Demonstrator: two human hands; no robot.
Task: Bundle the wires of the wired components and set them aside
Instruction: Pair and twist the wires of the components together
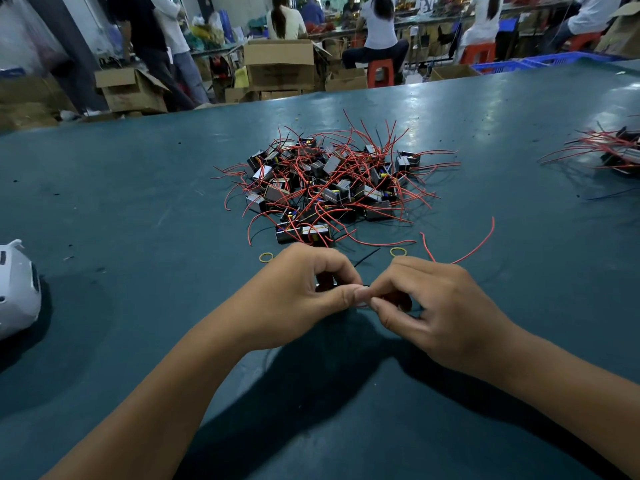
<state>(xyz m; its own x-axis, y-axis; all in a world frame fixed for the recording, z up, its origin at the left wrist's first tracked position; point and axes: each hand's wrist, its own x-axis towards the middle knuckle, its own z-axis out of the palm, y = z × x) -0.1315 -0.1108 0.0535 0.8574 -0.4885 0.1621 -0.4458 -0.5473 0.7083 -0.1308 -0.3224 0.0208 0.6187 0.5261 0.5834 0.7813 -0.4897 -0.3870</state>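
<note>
1. Red wires sprawl from a big heap of small boxy parts (325, 188) in the middle of the table, none of them tied as far as I can tell, so most of the job looks to be left.
2. A smaller batch (616, 154) lies well apart at the right edge, its wires running more together; that is likely the set-aside lot, though I cannot see ties on it.
3. The left hand (304, 292) and the right hand (426, 299) meet near the front edge, fingers curled and pinching one part's wires between the thumbs. The part itself is mostly hidden; one long red wire (471, 251) arcs out behind the right hand.
4. Two yellow rubber bands (266, 257) wait just beyond the knuckles, so the binding of this piece seems unfinished.
5. The table (138, 202) has a dark teal, slightly glossy top with small specks on it, and a white object sits at its left edge.
6. Behind are cardboard boxes, red stools and people at benches.
</note>
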